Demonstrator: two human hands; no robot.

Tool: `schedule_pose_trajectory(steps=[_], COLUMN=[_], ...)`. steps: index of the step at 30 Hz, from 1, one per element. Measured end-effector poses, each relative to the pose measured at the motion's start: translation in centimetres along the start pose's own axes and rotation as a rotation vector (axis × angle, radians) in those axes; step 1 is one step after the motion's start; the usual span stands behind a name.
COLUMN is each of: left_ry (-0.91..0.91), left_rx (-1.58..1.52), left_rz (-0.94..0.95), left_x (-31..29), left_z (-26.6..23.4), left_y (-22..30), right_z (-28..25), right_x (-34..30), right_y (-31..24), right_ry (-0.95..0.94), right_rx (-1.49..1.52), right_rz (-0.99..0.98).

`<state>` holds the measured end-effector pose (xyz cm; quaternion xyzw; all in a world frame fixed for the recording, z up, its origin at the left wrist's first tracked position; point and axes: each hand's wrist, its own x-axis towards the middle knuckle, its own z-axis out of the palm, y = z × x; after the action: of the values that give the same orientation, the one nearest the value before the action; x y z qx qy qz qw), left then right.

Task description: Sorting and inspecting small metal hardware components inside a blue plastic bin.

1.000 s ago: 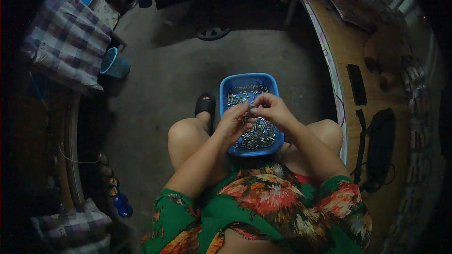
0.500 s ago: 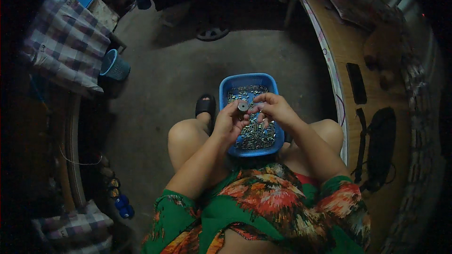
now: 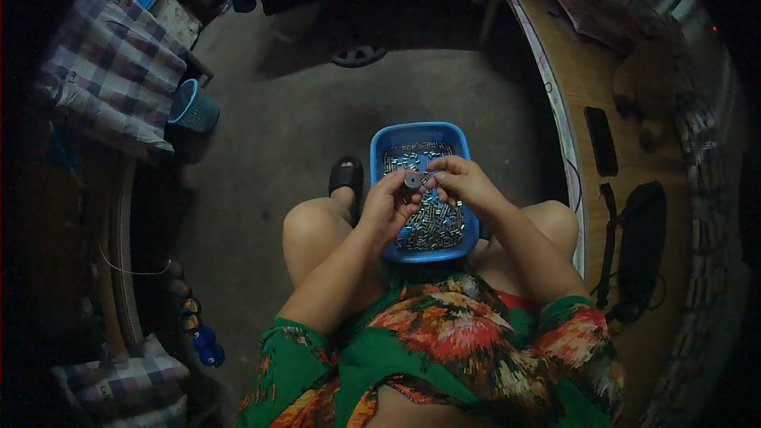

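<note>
My left hand (image 3: 388, 204) is closed around a small grey round metal piece (image 3: 412, 181) with a dark hole in its middle. Right beside it, my right hand (image 3: 462, 182) is pinched, its fingertips close to the round piece; whatever they hold is too small to name. Both hands hover over a blue plastic basket (image 3: 471, 235), which stands between my knees. Many small shiny metal cylinders (image 3: 432, 226) lie spread over the bottom of the basket. The hands and wrists hide part of them.
On the right a long wooden surface (image 3: 590, 190) carries a dark phone-like slab (image 3: 601, 141) and a black bag (image 3: 640, 250). A blue bin (image 3: 193, 108) stands at left beside a checked cloth (image 3: 119, 71). A wheel-like base (image 3: 358, 56) rests on the floor ahead.
The round piece in my left hand has shifted slightly right and tilted, and the right fingertips have come closer to it. The basket stays in place.
</note>
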<state>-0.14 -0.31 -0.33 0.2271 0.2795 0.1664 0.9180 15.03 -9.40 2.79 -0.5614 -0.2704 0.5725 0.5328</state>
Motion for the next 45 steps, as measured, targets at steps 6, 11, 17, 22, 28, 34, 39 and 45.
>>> schedule_pose_trajectory(steps=[6,11,17,22,28,34,39,45], left_ry=[-0.022,-0.038,-0.023,-0.06,-0.085,-0.095,-0.113,-0.114], left_rx=[0.057,0.083,0.093,0.108,0.104,0.081,0.055,0.1], left_rz=[-0.002,-0.021,-0.038,-0.051,-0.081,-0.058,-0.05,-0.072], left_x=[-0.3,-0.4,-0.5,-0.5,-0.6,-0.9,-0.7,-0.5], left_z=[0.8,0.7,1.0,1.1,1.1,1.5,1.4,1.0], left_y=[0.1,-0.1,-0.1,0.0,-0.1,0.0,0.3,0.0], right_z=[0.2,0.4,0.4,0.6,0.5,-0.2,0.3,0.3], right_x=[-0.3,-0.2,-0.1,-0.2,-0.3,0.3,-0.3,0.1], right_y=[-0.7,-0.3,-0.1,-0.2,-0.3,0.1,-1.3,0.2], right_ry=[0.038,0.021,0.016,0.005,-0.039,-0.085,-0.073,-0.133], right_rx=[-0.075,-0.128,-0.147,-0.138,-0.126,0.0,-0.079,0.018], right_rz=[0.005,-0.076,-0.088,-0.096,-0.111,0.063,0.024,-0.143])
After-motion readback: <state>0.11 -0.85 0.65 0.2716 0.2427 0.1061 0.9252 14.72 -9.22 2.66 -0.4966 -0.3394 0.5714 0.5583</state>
